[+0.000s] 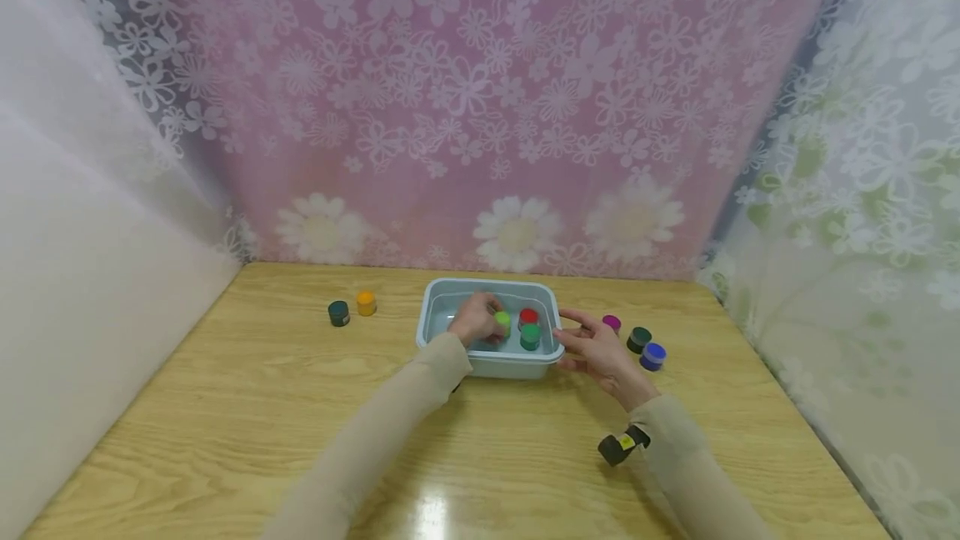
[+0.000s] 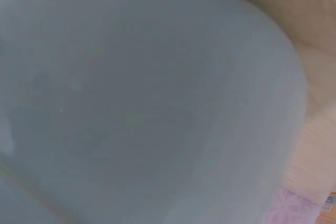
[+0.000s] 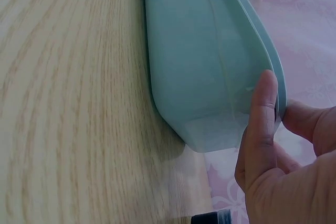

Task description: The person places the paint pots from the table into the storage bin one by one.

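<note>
Staged recording booth: floral curtains (image 1: 480, 107) enclosing wooden table (image 1: 247, 407).

No text, label, brand or number could be read anywhere. The small paint pots (image 1: 529, 335) bore no legible labels, and the yellow mark on the black wrist device (image 1: 622, 444) was too small to read.
</note>
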Tool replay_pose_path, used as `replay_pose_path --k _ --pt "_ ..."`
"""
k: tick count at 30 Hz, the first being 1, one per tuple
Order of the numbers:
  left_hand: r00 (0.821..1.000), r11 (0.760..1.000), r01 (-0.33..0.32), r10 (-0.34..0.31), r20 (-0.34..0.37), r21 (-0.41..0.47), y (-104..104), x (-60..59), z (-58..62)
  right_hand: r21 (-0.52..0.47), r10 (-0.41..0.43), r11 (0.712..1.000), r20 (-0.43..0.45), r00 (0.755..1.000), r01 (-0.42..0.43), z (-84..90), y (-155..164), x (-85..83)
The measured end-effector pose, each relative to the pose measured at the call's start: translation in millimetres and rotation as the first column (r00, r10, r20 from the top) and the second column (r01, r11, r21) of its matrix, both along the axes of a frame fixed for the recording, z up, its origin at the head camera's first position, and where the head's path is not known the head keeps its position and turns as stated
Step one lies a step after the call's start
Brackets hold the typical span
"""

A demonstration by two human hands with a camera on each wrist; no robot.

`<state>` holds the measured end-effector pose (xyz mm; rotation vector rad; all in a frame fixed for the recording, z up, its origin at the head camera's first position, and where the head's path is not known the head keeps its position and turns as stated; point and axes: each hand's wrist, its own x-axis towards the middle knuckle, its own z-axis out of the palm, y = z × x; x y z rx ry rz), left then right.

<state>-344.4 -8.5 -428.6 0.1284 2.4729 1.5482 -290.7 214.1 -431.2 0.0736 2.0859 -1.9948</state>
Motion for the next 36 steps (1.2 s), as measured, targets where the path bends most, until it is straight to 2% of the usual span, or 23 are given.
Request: replay_pose_path --k 3,8,17,26,31,36 --pt "1.000 0.999 -0.010 0.010 -0.011 -0.044 1.5 -1.1 1.0 0.003 0.001 1.000 -0.004 1.000 -0.001 -1.0 1.2 -1.2" --pt "1.000 0.998 -0.006 0.006 -0.008 -0.062 2.5 -3.1 -0.2 0.008 0.001 1.000 -0.006 1.000 -0.001 -1.8 1.8 -1.1" --pt "0.999 0.999 0.037 -0.037 0.024 -0.015 3.5 -7.9 -2.8 0.013 0.003 1.000 -0.007 1.000 -0.003 -1.2 2.3 -1.0" --pt "0.995 0.991 0.096 -0.098 -0.010 -0.097 1.3 -7.6 0.1 0.010 -0.001 1.000 0.004 1.000 0.001 -1.1 1.4 -0.9" --pt "0.993 0.991 0.118 -0.119 -0.009 -0.063 0.5 -6.2 0.7 0.005 0.006 1.000 0.000 1.000 -0.006 1.2 0.2 0.0" --pt "0.994 0.995 0.103 -0.103 0.020 0.005 0.2 -5.0 1.5 0.009 0.011 1.000 0.003 1.000 -0.011 2.4 -0.1 0.9"
